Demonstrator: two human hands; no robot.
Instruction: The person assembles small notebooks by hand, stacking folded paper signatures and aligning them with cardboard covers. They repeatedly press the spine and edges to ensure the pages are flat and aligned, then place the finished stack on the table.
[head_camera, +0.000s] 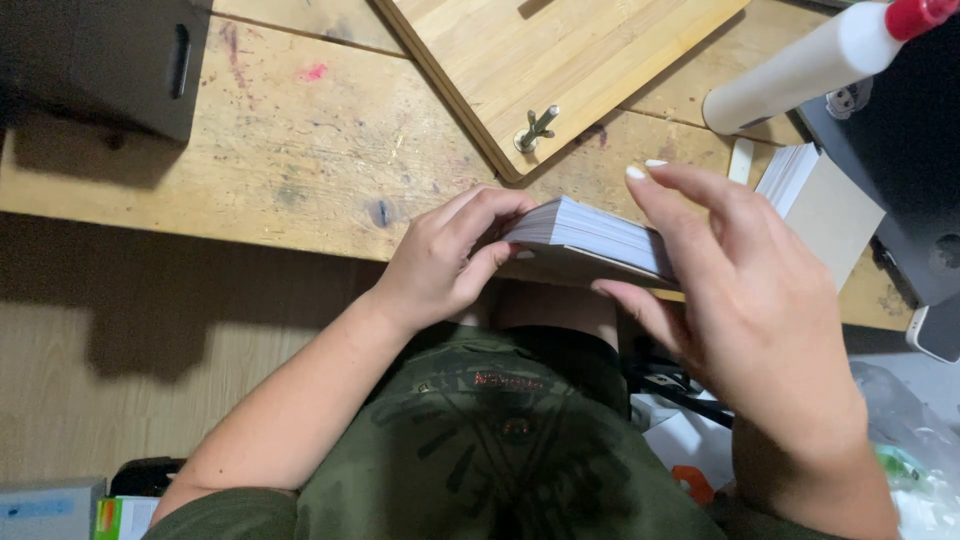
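Note:
A thick stack of white paper sheets (595, 236) is held between both hands at the near edge of the worn wooden table (300, 150). My left hand (450, 255) pinches the stack's left end with fingers curled over it. My right hand (735, 270) clasps the right end, thumb beneath and fingers over the top. The stack's underside looks brown, like a card backing.
A bamboo board (560, 50) with a metal screw post (535, 128) lies ahead. A white glue bottle with a red cap (810, 65) lies at right, over a second paper block with a grey card (825, 205). A dark box (110, 60) stands far left.

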